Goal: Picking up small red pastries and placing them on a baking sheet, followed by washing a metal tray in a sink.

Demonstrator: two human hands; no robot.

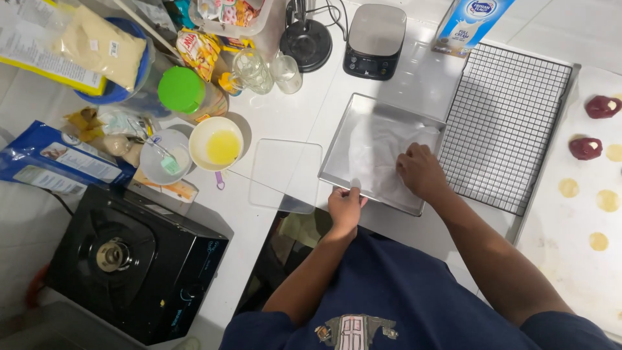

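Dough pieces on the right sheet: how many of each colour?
Dark red dough balls: 2, one above the other.
Pale yellow flat rounds: 4 in full view, plus 1 cut by the picture's edge.
Total: 7.

The right hand [421, 172] lies flat inside the metal tray [363, 123], so its palm and the part of the white paper [382, 146] under it are hidden. The left hand [345, 207] holds the tray's near rim; its fingertips go under the edge and I cannot see them. The milk carton [470, 23] is cut by the top edge. The plastic bag of snacks [230, 13] is cut there too. The display of the kitchen scale [374, 40] is too small to tell. The stove [133, 266] hides the counter under it.
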